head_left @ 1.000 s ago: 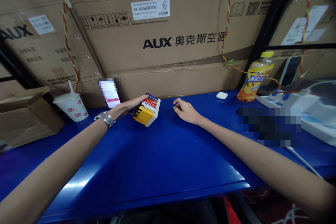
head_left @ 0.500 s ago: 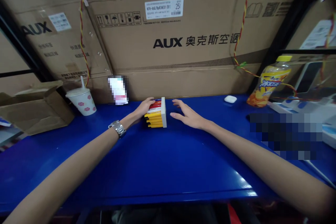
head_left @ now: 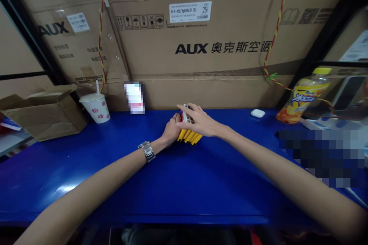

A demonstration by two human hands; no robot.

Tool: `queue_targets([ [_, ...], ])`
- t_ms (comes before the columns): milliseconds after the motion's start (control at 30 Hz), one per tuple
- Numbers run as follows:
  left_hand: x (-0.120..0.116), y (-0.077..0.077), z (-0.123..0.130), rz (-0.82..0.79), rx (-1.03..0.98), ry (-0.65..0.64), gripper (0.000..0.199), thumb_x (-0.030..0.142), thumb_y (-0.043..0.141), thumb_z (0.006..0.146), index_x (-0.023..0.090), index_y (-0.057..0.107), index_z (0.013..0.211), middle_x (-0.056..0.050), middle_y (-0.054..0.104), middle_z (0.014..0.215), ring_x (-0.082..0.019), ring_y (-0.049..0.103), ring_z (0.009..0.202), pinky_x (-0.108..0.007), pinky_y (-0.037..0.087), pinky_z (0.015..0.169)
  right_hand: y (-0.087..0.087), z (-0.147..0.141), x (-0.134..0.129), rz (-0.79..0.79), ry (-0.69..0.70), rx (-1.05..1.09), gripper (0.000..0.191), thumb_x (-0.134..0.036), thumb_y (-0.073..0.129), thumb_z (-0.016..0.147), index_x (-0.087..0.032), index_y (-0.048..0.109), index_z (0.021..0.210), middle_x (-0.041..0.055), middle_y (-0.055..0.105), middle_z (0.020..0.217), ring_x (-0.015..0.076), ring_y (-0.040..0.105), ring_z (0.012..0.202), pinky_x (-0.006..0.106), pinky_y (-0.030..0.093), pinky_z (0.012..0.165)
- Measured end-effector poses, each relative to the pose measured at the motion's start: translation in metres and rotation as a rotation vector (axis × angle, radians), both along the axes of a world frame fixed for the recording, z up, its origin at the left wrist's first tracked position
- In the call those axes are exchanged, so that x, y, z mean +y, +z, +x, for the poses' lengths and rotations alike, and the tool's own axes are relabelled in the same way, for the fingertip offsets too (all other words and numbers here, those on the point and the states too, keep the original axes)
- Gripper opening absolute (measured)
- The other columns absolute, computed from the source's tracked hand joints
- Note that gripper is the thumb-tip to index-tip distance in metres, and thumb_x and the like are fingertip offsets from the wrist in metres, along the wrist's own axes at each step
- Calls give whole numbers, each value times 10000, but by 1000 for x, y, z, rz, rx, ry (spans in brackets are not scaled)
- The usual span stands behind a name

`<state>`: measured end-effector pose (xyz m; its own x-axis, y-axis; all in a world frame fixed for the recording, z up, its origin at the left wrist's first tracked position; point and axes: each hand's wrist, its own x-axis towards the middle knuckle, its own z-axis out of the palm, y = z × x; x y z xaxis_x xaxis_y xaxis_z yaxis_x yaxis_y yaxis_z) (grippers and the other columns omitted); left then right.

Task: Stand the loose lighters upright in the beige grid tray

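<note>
Table (head_left: 172, 187): AUX carton (head_left: 224, 71) standing behind its rear edge, second carton (head_left: 69, 59) to the left of that. Center, toward the back: bundle of pen-like sticks (head_left: 190, 137) between the hands, left hand (head_left: 171, 131) at its left side, right hand (head_left: 202, 120) over its top and right. Can't tell if bundle touches table. Left of hands, going outward: phone (head_left: 135, 99) upright by AUX carton, paper cup (head_left: 96, 110) with straw (head_left: 97, 86) in it, open cardboard box (head_left: 48, 122) at far left. Right: earbud case (head_left: 258, 113), then drink bottle (head_left: 304, 99). Twisted wires (head_left: 277, 34) hang before AUX carton.
</note>
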<state>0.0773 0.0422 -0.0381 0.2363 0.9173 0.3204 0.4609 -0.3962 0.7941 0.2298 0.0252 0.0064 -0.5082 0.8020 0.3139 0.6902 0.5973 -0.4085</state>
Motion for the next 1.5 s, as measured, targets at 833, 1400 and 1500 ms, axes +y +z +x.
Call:
queue_targets([
  [833,-16,10,-9,12,360,78,275,238,322,948,163,586,933,-133,675,1070,-295,638,1028,-356,477,824,46,-8,-1,32,60,-401,804,-702,592,674,-301,488,1362,166,473,1255,398,383,1186,583,363,914],
  [1400,-8,7,-10,-48,137,399,284,166,403,843,146,586,1060,-139,668,1123,-269,617,1055,-345,450,893,35,24,10,-3,11,-316,853,-760,516,699,-265,454,1392,170,466,1310,384,347,1273,542,325,1001],
  [1500,-6,4,-12,-50,94,446,268,180,428,835,153,588,1048,-124,686,1083,-261,634,1014,-334,466,863,35,31,8,-39,-20,-294,867,-776,500,695,-273,443,1399,162,447,1347,382,351,1283,544,321,1011],
])
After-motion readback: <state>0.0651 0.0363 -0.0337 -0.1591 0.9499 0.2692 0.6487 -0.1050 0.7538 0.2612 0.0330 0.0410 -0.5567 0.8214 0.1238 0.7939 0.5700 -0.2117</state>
